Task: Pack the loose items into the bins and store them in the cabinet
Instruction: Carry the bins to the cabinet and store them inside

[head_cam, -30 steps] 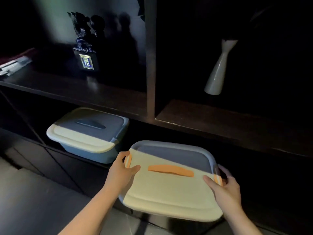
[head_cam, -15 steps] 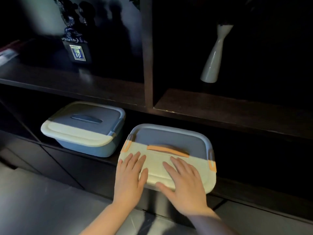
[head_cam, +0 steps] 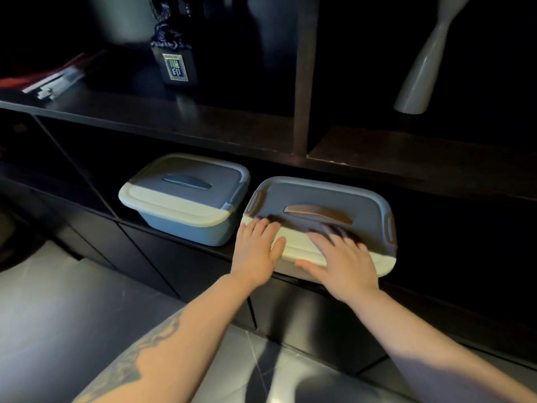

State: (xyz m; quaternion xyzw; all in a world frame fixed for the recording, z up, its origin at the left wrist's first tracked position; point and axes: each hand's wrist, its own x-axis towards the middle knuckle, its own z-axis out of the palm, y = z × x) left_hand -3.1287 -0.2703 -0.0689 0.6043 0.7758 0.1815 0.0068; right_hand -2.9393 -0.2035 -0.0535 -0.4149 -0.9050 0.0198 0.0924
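Observation:
A lidded bin with an orange handle and orange clips (head_cam: 319, 199) sits on the low cabinet shelf (head_cam: 203, 251), mostly under the shelf above. My left hand (head_cam: 257, 248) lies flat on the lid's near left corner, fingers spread. My right hand (head_cam: 340, 257) presses flat on the lid's front edge, just below the handle. Neither hand grips anything. A second lidded bin with a blue handle (head_cam: 186, 196) stands on the same shelf, directly to the left of the first, with a small gap between them.
On the upper shelf stand a dark seal ornament with a blue label (head_cam: 175, 68), a white vase (head_cam: 421, 71) at the right, and flat papers (head_cam: 52, 82) at the far left. A vertical divider (head_cam: 305, 82) splits that shelf. Grey tiled floor (head_cam: 72, 315) lies below the closed cabinet doors.
The orange-handled bin has gone from held at its sides in front of the shelf to resting on it, slid further in. Both hands shifted from its sides to flat on the lid.

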